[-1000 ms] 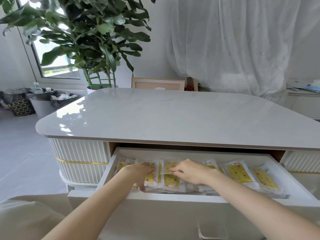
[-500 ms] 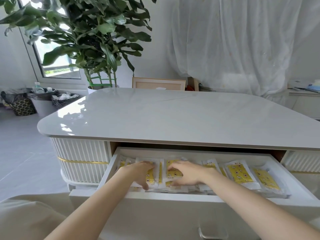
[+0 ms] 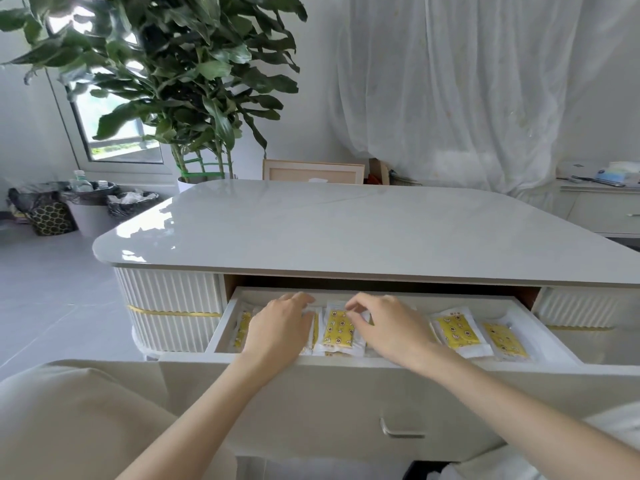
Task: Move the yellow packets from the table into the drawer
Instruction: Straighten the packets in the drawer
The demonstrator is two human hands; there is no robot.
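Landmark: the open drawer (image 3: 561, 344) under the table (image 3: 346, 230) top. Left hand (image 3: 277, 327): inside the drawer's left part, palm down, fingers loosely spread flat on the yellow packets (image 3: 337, 329). Right hand (image 3: 388, 327): at the drawer's centre, fingertips narrowed onto one packet's top edge; grip cannot be confirmed. Further packets lie flat in the drawer's right part.
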